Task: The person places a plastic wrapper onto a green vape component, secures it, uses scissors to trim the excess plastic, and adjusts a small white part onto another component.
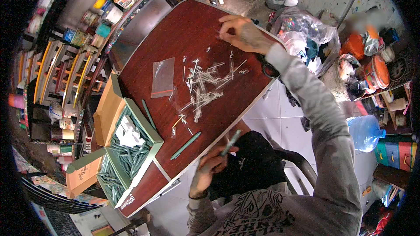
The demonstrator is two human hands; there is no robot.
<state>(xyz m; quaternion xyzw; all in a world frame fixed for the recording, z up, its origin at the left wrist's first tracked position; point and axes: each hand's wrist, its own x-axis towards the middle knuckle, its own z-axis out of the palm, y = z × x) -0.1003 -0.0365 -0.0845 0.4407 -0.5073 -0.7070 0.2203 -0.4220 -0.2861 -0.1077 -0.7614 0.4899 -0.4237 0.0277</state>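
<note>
My left hand (pixel 212 166) is closed around a grey-green pen (pixel 231 143), held tilted just off the table's near edge. My right hand (pixel 239 32) is over the far right part of the dark red table, its fingers bent together; anything between them is too small and blurred to make out. Between the hands lies a loose pile of thin clear and whitish pieces (pixel 203 83), some like small tubes or springs. One grey-green pen (pixel 186 145) lies near the front edge, and another pen (pixel 148 114) lies beside the box. A flat clear plastic bag (pixel 162 78) lies left of the pile.
An open cardboard box (pixel 158 140) with green sides holds many grey-green pens and crumpled white paper (pixel 129 132). Shelves with paint jars (pixel 111 11) stand at the left. Plastic bags (pixel 308 35), an orange bucket (pixel 376 72) and a blue water bottle (pixel 365 133) are at the right.
</note>
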